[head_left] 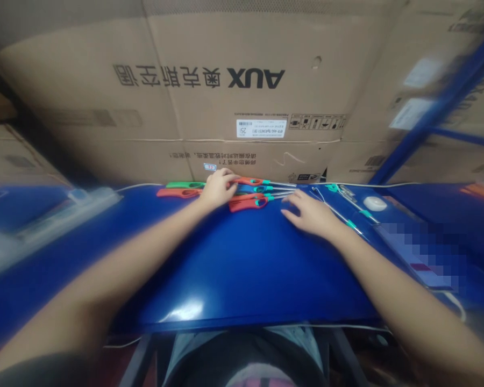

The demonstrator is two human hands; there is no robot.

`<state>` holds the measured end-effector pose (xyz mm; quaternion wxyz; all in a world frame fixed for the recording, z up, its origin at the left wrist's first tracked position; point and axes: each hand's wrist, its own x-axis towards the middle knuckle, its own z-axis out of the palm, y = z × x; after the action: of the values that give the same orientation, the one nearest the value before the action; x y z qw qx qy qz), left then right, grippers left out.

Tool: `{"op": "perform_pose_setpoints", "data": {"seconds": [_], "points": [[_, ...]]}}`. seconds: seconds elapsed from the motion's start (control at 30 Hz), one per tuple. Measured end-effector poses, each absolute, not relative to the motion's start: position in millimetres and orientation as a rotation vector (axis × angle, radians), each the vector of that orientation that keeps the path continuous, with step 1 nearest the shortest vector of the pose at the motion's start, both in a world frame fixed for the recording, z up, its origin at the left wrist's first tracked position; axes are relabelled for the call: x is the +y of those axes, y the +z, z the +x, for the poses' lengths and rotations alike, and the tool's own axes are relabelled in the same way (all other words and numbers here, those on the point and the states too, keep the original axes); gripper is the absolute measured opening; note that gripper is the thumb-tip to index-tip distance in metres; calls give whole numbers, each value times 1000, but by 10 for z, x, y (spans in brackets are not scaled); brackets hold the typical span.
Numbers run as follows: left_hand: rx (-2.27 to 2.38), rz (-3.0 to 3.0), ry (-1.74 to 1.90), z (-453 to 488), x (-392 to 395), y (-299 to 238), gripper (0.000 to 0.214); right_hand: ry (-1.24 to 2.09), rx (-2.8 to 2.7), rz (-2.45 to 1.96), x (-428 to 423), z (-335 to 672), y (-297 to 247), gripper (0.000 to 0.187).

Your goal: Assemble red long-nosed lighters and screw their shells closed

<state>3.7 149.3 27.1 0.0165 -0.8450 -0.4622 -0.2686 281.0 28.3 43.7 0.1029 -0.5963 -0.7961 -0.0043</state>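
Several long-necked lighters lie in a row along the back of the blue table, their metal stems pointing right. My left hand (219, 188) is over the pile, its fingers curled on the handle end of an orange lighter (248, 181). Under and beside it are a green lighter (181, 185), a red lighter (173, 192) and a blue-handled one (248, 189). Nearest me is another red lighter (248, 204). My right hand (308, 213) is at the stem tips with thumb and fingers apart; whether it touches them is hard to tell.
A large cardboard box (193, 107) stands upright behind the table (234, 258). To the right lie thin metal stems with green ends (351, 224), a white round object (375, 203) and a blurred-out flat item (423, 258). Clear plastic (72, 215) sits at left.
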Motion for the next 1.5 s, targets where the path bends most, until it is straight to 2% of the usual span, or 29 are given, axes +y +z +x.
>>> {"op": "perform_pose_setpoints", "data": {"seconds": [0.2,0.4,0.6,1.0,1.17,1.27,1.4,1.5], "points": [[-1356,-2623,-771,-248,1253,307,34,211,-2579,-1314,252,2640,284,25],[-1598,-2483,-565,-988,1214,351,26,409,-2591,-1323,286,2662,255,33],[-1665,-2545,-470,-1418,1301,233,31,442,-2585,-1336,275,2668,286,32],[-1696,-2447,-368,-1309,1254,190,29,463,-2587,-1366,282,2693,313,33],[-1727,-2425,-318,-1453,1270,461,30,436,-2606,-1373,276,2692,317,33],[-1761,-2427,-447,-1370,1124,695,30,337,-2588,-1340,249,2677,307,31],[-1584,-2741,-642,-865,650,808,27,195,-2446,-1183,184,2624,297,38],[-1214,-3028,-569,-410,268,693,18,246,-2343,-1004,119,2577,314,42]]}}
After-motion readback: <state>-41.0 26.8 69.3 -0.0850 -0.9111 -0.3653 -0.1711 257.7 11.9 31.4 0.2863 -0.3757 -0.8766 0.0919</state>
